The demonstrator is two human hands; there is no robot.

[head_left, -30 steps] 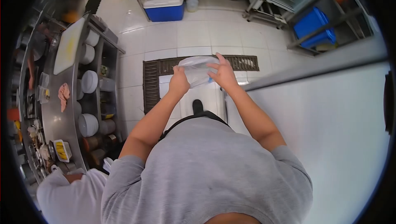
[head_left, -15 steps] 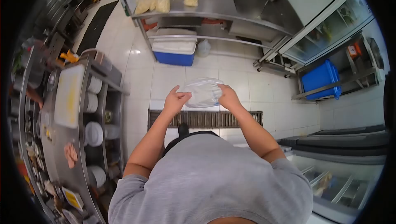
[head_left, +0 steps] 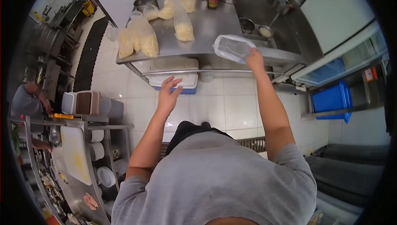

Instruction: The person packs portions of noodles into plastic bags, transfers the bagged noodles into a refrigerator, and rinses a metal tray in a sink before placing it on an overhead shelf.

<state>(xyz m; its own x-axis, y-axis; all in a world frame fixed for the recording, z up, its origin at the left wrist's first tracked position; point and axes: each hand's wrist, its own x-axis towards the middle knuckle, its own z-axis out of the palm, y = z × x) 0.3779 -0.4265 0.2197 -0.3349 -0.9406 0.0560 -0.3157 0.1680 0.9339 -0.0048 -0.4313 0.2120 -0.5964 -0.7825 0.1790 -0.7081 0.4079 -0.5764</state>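
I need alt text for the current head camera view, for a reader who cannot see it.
A person in grey holds a clear plastic bag in the right hand near a metal table; the left hand is open and empty. Bags of pale yellow food sit on the table, with a white-and-blue cooler beneath.

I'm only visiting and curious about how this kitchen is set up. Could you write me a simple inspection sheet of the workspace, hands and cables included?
Surface: steel counter, with a sink area toward its right end.
Job's things: clear plastic bag, held out by the counter's front edge.
Clutter: filled bags of pale yellow food on the counter; a metal pot behind them.
Hands: right hand grips the plastic bag's edge; left hand is open, holding nothing.
Cables: nothing seen.
Surroundings: blue-and-white cooler below the counter; blue bin at right; cutting board and another person's sleeve at left.
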